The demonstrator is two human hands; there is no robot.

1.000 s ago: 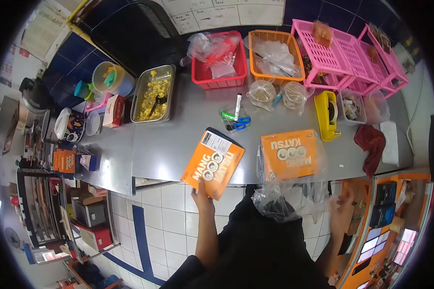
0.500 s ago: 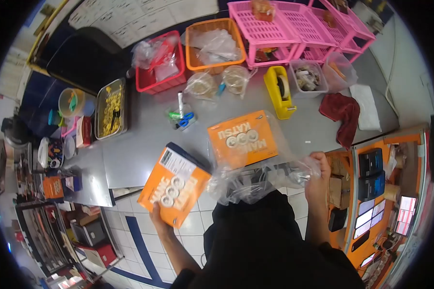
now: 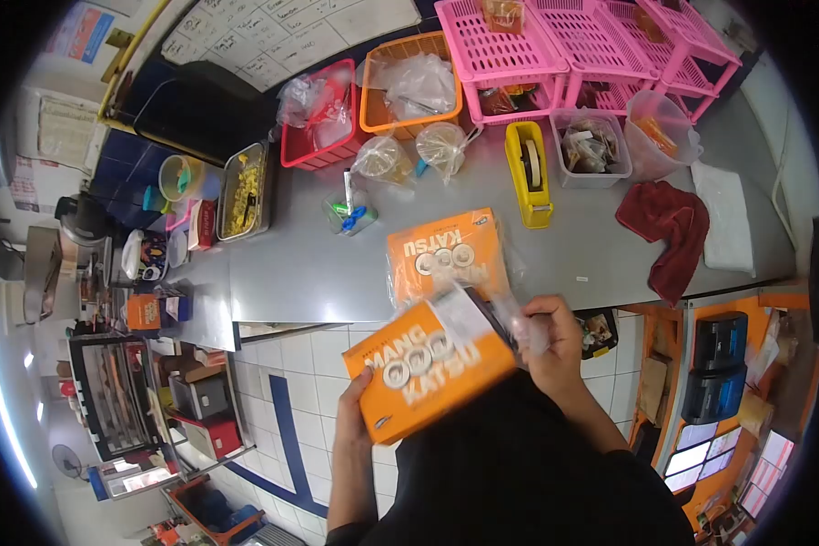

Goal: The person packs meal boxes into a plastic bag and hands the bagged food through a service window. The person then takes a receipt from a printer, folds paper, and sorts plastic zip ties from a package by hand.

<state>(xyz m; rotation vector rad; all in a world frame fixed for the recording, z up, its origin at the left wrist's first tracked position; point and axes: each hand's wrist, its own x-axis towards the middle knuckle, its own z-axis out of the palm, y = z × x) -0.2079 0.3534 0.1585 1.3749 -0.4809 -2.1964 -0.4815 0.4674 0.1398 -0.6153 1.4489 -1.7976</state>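
My left hand is closed on the near edge of an orange box printed "Mang Katsu", with a white label on its far end. The box is held tilted in front of my body, off the table's edge. My right hand pinches the gathered mouth of a clear plastic bag, close to the held box's right end. On the table behind lies a second orange box inside the bag, its near part hidden by the held box.
A yellow tape dispenser, scissors in a small holder and a dark red cloth lie on the steel table. Red and orange baskets, a tray of yellow food and pink racks stand farther back.
My left hand has brought its box rightward, in front of the bagged one. My right hand has moved left with the bag's mouth, and the bag is now drawn in beside the held box.
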